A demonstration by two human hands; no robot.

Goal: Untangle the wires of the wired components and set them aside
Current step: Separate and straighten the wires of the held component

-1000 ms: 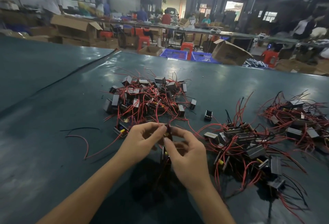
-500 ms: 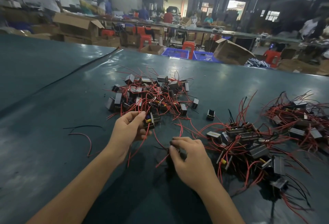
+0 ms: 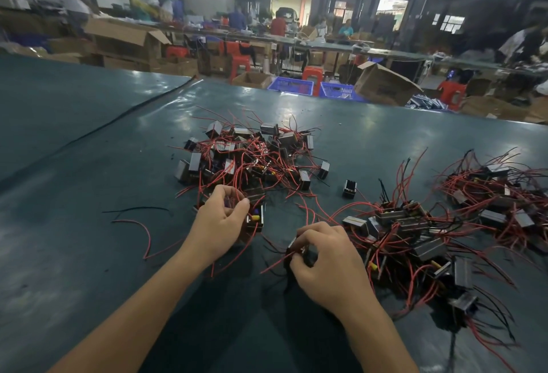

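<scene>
Left hand (image 3: 219, 221): fingers curled, pinching red wires (image 3: 237, 191) at the 6 o'clock edge of the tangled pile (image 3: 252, 159). Right hand (image 3: 329, 263): fingers pinching a dark component (image 3: 296, 249); cannot tell whether it touches the desk (image 3: 89, 194). Second heap (image 3: 415, 233) at its 3 o'clock.

I have open bench (image 3: 74, 269) along the left edge and the near-left corner, crossed only by a loose red wire (image 3: 147, 236) and a black wire (image 3: 136, 209). The tangled pile (image 3: 252, 159) blocks mid-bench. A second pile (image 3: 415, 239) and a third pile (image 3: 498, 194) crowd the right edge. Between the first two, a narrow lane holds one lone component (image 3: 349, 188). The far-edge strip is bare.
</scene>
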